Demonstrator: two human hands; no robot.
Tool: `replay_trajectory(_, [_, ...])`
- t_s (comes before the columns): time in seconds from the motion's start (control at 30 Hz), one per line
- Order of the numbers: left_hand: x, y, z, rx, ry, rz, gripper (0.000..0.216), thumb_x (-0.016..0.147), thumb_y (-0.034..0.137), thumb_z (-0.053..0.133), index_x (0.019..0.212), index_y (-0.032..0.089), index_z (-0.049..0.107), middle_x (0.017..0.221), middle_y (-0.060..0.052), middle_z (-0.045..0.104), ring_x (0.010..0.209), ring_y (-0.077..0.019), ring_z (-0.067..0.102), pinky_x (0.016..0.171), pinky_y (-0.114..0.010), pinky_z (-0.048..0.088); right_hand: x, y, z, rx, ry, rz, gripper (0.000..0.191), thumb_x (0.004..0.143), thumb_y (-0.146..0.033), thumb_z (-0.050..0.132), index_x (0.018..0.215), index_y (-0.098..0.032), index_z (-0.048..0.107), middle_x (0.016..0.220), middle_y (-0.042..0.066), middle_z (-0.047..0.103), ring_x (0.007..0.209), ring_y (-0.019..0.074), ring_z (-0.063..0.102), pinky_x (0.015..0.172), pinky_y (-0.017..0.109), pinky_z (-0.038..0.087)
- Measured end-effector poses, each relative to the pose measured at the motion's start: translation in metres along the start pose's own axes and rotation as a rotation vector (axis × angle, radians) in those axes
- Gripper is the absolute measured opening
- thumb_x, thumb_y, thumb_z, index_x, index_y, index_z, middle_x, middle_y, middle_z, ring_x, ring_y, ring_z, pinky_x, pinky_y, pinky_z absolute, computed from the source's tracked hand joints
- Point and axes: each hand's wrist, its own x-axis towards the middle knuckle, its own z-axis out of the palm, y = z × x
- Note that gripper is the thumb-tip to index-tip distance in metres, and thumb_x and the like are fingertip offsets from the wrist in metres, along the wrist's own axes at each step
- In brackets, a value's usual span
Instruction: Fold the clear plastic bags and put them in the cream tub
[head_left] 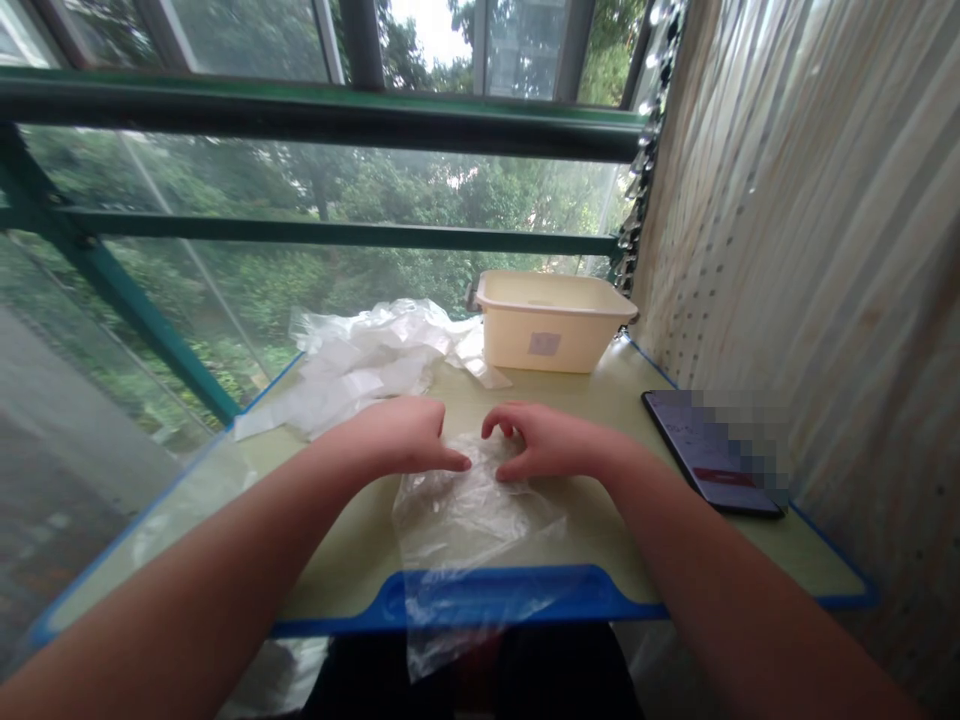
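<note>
A clear plastic bag [469, 535] lies flat on the yellow-green desk [622, 400] and hangs over its blue front edge. My left hand [409, 435] rests on the bag's far end with fingers curled and the thumb pressing the plastic. My right hand [551, 440] sits opposite it, fingers bent, pinching the same end of the bag. The two thumbs nearly meet.
A heap of crumpled clear bags [367, 365] lies at the back left. A cream plastic tub [551, 320] stands at the back, by the window railing. A dark phone [709, 450] lies at the right, beside a pegboard wall.
</note>
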Motion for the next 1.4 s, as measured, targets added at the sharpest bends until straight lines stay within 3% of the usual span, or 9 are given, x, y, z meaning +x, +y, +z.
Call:
replay_trajectory(0.1, [-0.002,-0.007,-0.008,-0.042,-0.144,-0.044,0.042,0.057,0.058,0.058,0.066,0.017,0.061,0.061,-0.010,0.063,0.048,-0.0183,0.053,0.046,-0.026,0.033,0.002,0.005,0.002,0.056,0.029,0.023,0.081,0.053,-0.041,0.073,0.126,-0.028,0.041,0.124,0.007,0.041,0.107,0.0230,0.044,0.088,0.033,0.037])
replay_trajectory(0.2, [-0.004,-0.013,-0.013,-0.150,-0.269,-0.076,0.028,0.055,0.042,0.064,0.067,0.017,0.061,0.060,-0.008,0.063,0.043,-0.0188,0.055,0.041,-0.025,0.035,0.005,0.008,0.003,0.076,-0.004,0.059,0.098,0.050,-0.045,0.074,0.135,-0.026,0.030,0.125,0.009,0.042,0.113,0.0251,0.040,0.094,0.036,0.033])
replay_trajectory(0.47, [0.003,-0.013,-0.005,-0.181,-0.307,-0.059,0.023,0.049,0.029,0.066,0.069,0.018,0.060,0.058,-0.004,0.061,0.041,-0.0164,0.052,0.040,-0.024,0.034,0.007,-0.003,0.001,0.094,-0.092,0.144,0.069,0.053,-0.039,0.072,0.117,-0.024,0.051,0.100,0.004,0.057,0.078,0.0175,0.055,0.065,0.027,0.042])
replay_trajectory(0.63, [0.003,-0.009,-0.007,-0.004,-0.238,0.097,0.019,0.051,0.031,0.062,0.066,0.020,0.059,0.066,-0.003,0.061,0.059,-0.0177,0.052,0.048,-0.024,0.033,0.006,-0.007,0.002,0.091,-0.067,0.128,0.051,0.053,-0.034,0.071,0.101,-0.022,0.056,0.094,0.003,0.057,0.076,0.0163,0.053,0.061,0.024,0.040])
replay_trajectory(0.73, [0.001,-0.006,-0.009,0.031,-0.215,0.104,0.012,0.056,0.029,0.056,0.064,0.020,0.056,0.064,-0.002,0.059,0.059,-0.0172,0.050,0.048,-0.024,0.030,0.004,-0.009,0.001,0.090,-0.052,0.099,0.038,0.054,-0.029,0.069,0.088,-0.020,0.056,0.084,0.001,0.056,0.070,0.0143,0.051,0.056,0.022,0.037])
replay_trajectory(0.83, [0.001,-0.004,-0.010,0.004,-0.112,0.103,0.007,0.060,0.026,0.050,0.064,0.020,0.052,0.061,0.000,0.056,0.055,-0.0157,0.048,0.046,-0.024,0.028,0.001,-0.010,-0.001,0.097,-0.043,0.071,0.023,0.058,-0.024,0.063,0.079,-0.019,0.054,0.074,-0.001,0.054,0.062,0.0114,0.047,0.051,0.021,0.033])
replay_trajectory(0.97, [0.005,-0.004,-0.009,-0.036,0.054,0.142,0.006,0.063,0.025,0.048,0.065,0.020,0.049,0.065,-0.001,0.056,0.058,-0.0152,0.049,0.048,-0.025,0.029,0.002,-0.004,-0.003,0.044,0.090,0.024,0.008,0.062,-0.018,0.055,0.070,-0.018,0.052,0.068,-0.002,0.053,0.059,0.0102,0.045,0.052,0.021,0.031])
replay_trajectory(1.23, [0.000,0.012,0.001,0.104,0.343,0.275,0.008,0.072,0.022,0.044,0.067,0.019,0.049,0.075,-0.004,0.055,0.068,-0.0168,0.050,0.057,-0.027,0.033,0.005,0.005,-0.001,-0.252,0.403,-0.122,0.008,0.066,-0.010,0.050,0.067,-0.017,0.054,0.078,0.002,0.051,0.070,0.0123,0.046,0.061,0.022,0.032])
replay_trajectory(1.4, [-0.015,0.025,0.004,0.130,0.313,0.287,0.010,0.073,0.023,0.044,0.066,0.019,0.050,0.077,-0.002,0.054,0.066,-0.0159,0.051,0.056,-0.027,0.033,-0.004,0.003,-0.007,-0.271,0.316,-0.126,0.009,0.065,-0.009,0.051,0.066,-0.018,0.055,0.078,0.001,0.048,0.066,0.0106,0.044,0.058,0.021,0.031])
